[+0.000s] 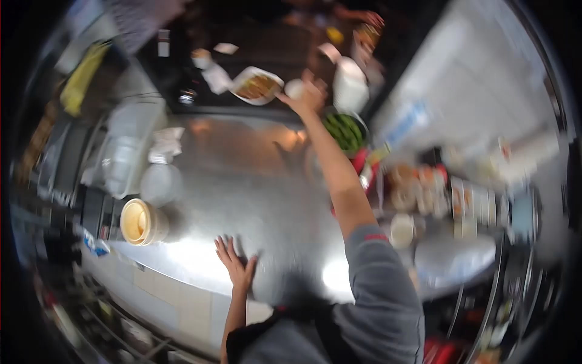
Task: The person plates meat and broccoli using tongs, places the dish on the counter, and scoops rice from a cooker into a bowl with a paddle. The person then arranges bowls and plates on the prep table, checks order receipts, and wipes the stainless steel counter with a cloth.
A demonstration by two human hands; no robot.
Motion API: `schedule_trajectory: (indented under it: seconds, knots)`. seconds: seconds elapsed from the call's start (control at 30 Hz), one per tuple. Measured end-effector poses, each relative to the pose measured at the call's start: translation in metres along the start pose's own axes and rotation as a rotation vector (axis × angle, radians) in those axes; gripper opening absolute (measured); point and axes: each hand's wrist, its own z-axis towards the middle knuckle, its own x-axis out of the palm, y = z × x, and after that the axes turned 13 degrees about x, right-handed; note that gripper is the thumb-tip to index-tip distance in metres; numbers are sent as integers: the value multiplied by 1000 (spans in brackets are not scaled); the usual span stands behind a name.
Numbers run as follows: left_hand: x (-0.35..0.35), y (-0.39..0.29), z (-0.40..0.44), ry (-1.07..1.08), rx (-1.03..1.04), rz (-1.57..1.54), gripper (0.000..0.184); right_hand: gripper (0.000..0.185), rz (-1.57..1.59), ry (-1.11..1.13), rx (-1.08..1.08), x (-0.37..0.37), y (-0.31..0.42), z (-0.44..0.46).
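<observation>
My left hand [237, 267] rests on the steel counter [260, 206] near its front edge, fingers spread and holding nothing. My right hand [309, 97] is stretched far forward over the dark ledge behind the counter. Between its thumb and fingers is a small white cup [294, 89], blurred by motion. Just left of that cup, a white dish [258, 101] of brownish food sits on the ledge. A bowl of green vegetables [345, 130] is right of my right forearm, with a tall white container [351, 88] behind it.
Stacked cream tubs [144, 222] stand at the counter's left, near round clear lids [160, 184] and a plastic bin [130, 145]. Jars and packets [418, 188] crowd the right side. Another person's hand [367, 18] shows beyond the ledge, near a yellow item [334, 34].
</observation>
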Motion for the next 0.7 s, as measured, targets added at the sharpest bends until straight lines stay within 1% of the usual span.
schedule_trajectory:
  seconds: [0.03, 0.07, 0.1, 0.13, 0.17, 0.2, 0.23, 0.27, 0.3, 0.33, 0.37, 0.4, 0.43, 0.47, 0.5, 0.53, 0.57, 0.6, 0.63, 0.7]
  knots:
    - [-1, -1, 0, 23, 20, -8, 75, 89, 123, 34, 72, 28, -7, -11]
    - [1, 1, 3, -38, -16, -79, 70, 72, 689, -12, -115, 6, -5, -45]
    - [6, 4, 7, -101, -63, -157, 65, 46, 695, 55, -272, -22, -8, -76]
    - [14, 4, 11, -173, -129, -235, 59, 34, 719, 425, -342, -59, -26, -110]
    - [10, -5, 31, -142, -100, -179, 50, 25, 752, 796, -417, -93, -37, -138]
    - [13, -1, 55, -163, -12, -249, 46, 19, 635, 976, -364, -134, -54, -165]
    - [17, 0, 83, -138, -19, -464, 44, 15, 520, 1161, -316, -174, -75, -190]
    - [20, -3, 116, -118, -27, -677, 43, 13, 323, 1143, -251, -204, -100, -210]
    - [18, -12, 154, -76, -88, -880, 41, 10, 249, 1057, -46, -229, -132, -229]
    - [22, -19, 188, -32, -157, -1080, 39, 5, 69, 857, 164, -262, -158, -248]
    - [36, -15, 217, 34, -195, -1245, 36, 8, -59, 636, 427, -276, -208, -279]
    - [48, -4, 253, 76, -222, -1398, 34, 14, -401, 338, 515, -285, -265, -322]
    - [77, 29, 286, 192, -269, -1653, 34, 20, -712, 19, 569, -290, -301, -353]
    - [110, 66, 315, 310, -304, -1898, 35, 27, -715, 35, 727, -295, -319, -372]
    - [128, 70, 341, 233, -433, -1822, 37, 34, -724, 53, 886, -301, -336, -392]
    - [146, 68, 361, 158, -565, -1750, 39, 30, -844, 26, 1006, -283, -338, -404]
    - [164, 75, 378, 135, -588, -1795, 54, 26, -1048, 24, 691, -263, -339, -421]
    - [155, 50, 387, 21, -601, -1703, 59, 22, -1281, -37, 369, -242, -341, -438]
    - [147, 29, 389, -82, -624, -1605, 65, 21, -958, -62, 722, -215, -332, -457]
    - [147, 30, 401, -94, -579, -1612, 71, 17, -553, -92, 604, -187, -253, -447]
